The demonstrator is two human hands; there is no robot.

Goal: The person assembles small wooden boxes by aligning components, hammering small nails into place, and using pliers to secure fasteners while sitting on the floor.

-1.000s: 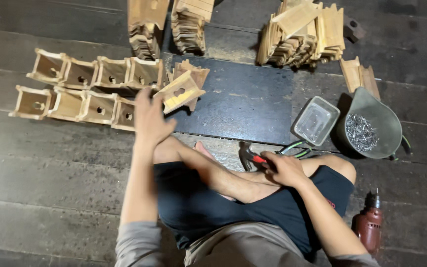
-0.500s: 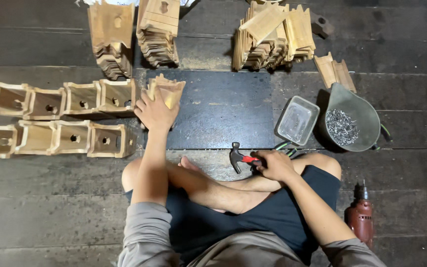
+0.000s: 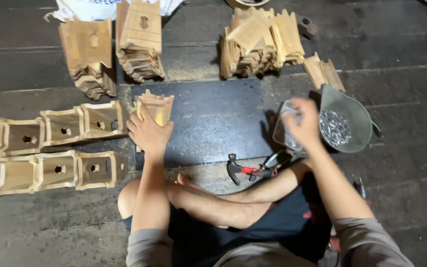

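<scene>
Fingers (image 3: 142, 118) of left hand (image 3: 148, 132) spread flat on wooden box (image 3: 155, 105), at end of upper row on dark floor. Right hand (image 3: 303, 123) curled over clear tray (image 3: 286, 129) beside nail scoop (image 3: 344, 120), grip blurred. Best: steady box, pinch 1 nail cleanly; hammer (image 3: 245, 169) near knee.

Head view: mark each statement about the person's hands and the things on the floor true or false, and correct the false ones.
1. The left hand rests on a wooden box. True.
2. The right hand grips the hammer. False: the hammer lies on the floor; that hand is at the clear plastic tray.
3. The grey scoop holds small metal pieces. True.
4. The finished boxes lie in one single row. False: two rows.
</scene>
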